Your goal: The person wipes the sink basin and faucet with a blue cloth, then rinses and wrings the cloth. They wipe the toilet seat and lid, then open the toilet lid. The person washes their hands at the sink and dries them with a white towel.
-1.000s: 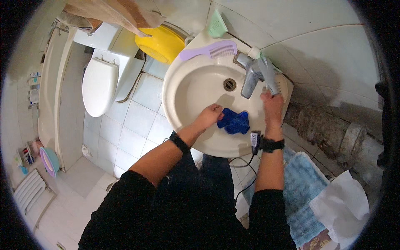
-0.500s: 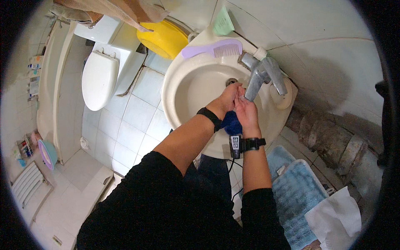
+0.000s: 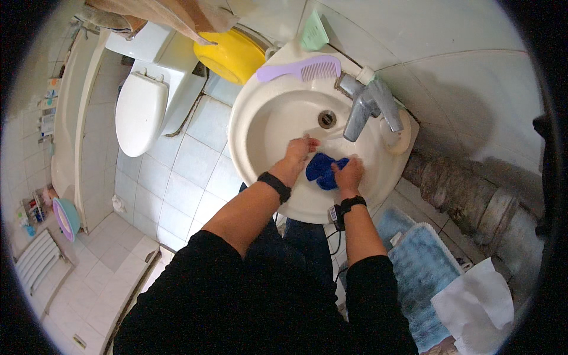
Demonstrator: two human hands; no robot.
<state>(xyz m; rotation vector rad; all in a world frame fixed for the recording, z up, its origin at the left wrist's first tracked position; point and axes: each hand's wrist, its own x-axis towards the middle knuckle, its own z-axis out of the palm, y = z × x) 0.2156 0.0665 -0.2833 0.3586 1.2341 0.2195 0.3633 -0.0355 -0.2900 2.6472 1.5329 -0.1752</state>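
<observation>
A crumpled dark blue cloth [image 3: 322, 171] lies in the near part of the cream washbasin [image 3: 260, 112]. My right hand [image 3: 349, 173] has its fingers closed on the cloth's right edge. To the left of the cloth, my left hand [image 3: 299, 152] is over the bowl with its fingers apart and slightly bent, holding nothing; they are a little blurred. Beyond both hands, the drain [image 3: 326, 119] is in view. The grey metal faucet [image 3: 364, 106] stands at the basin's right, its spout pointing toward the bowl.
A purple comb [image 3: 302, 69] and a light green tube [image 3: 313, 32] are on the basin's far rim. Farther left are a yellow basin [image 3: 231, 56] and a white toilet [image 3: 141, 115]. Blue textured mats [image 3: 423, 278] and white paper [image 3: 476, 307] lie at lower right. A cable hangs from my right wrist.
My hands were together under the faucet; they have separated and come nearer to me. My right hand has taken hold of the blue cloth, and the drain is uncovered.
</observation>
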